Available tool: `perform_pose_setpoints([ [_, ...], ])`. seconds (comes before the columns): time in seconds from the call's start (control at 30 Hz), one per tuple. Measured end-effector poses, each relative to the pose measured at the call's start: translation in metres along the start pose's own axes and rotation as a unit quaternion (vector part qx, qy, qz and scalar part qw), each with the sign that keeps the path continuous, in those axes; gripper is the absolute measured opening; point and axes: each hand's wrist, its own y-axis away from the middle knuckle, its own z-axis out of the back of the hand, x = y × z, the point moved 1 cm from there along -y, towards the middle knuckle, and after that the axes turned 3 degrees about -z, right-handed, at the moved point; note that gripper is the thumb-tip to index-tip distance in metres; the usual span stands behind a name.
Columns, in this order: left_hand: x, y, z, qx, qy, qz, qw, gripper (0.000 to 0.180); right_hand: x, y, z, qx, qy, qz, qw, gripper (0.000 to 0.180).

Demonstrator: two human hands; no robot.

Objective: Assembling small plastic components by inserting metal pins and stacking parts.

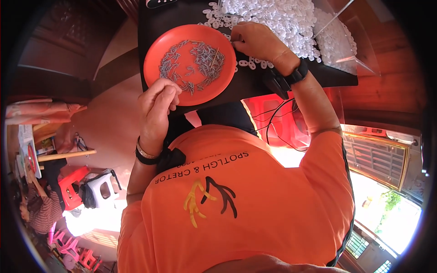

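Observation:
An orange-red plate (152,68) on the dark table holds many small grey metal pieces, like screws or pins (211,63), spread in a rough ring. At the plate's near left rim is my left hand (159,107), its thumb and fingers pinched together; whatever they hold is too small to make out. My right hand (261,43) is just past the plate's right rim, beside a heap of small white oval plastic pieces with two holes (282,20). Its fingers are curled toward the thumb, and their contents cannot be told.
Several loose white pieces (248,63) lie along the plate's right side. A clear plastic bag (337,43) of white pieces spreads at the table's right. Dark cables (273,120) hang below the table edge, near a red stool (264,109). More stools (102,189) stand at the left.

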Motion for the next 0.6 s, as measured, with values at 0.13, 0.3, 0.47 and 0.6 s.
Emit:
perform_pose_setpoints([
  [0.13,-0.002,0.0,0.001,0.013,0.019,-0.017,1.0,0.022,0.002,-0.005,0.007,0.056,0.017,-0.021,0.998,0.019],
  [0.3,-0.002,0.002,0.004,0.011,0.015,-0.02,1.0,0.023,0.003,-0.009,0.004,0.049,0.0,-0.028,0.998,0.018],
  [0.47,-0.001,0.001,0.003,0.017,0.02,-0.015,1.0,0.023,0.007,-0.01,0.005,0.075,-0.009,-0.047,0.996,0.017],
  [0.6,-0.002,-0.003,0.002,0.02,0.029,-0.008,0.999,0.023,0.005,-0.003,0.016,-0.004,-0.029,-0.055,0.998,0.018],
])
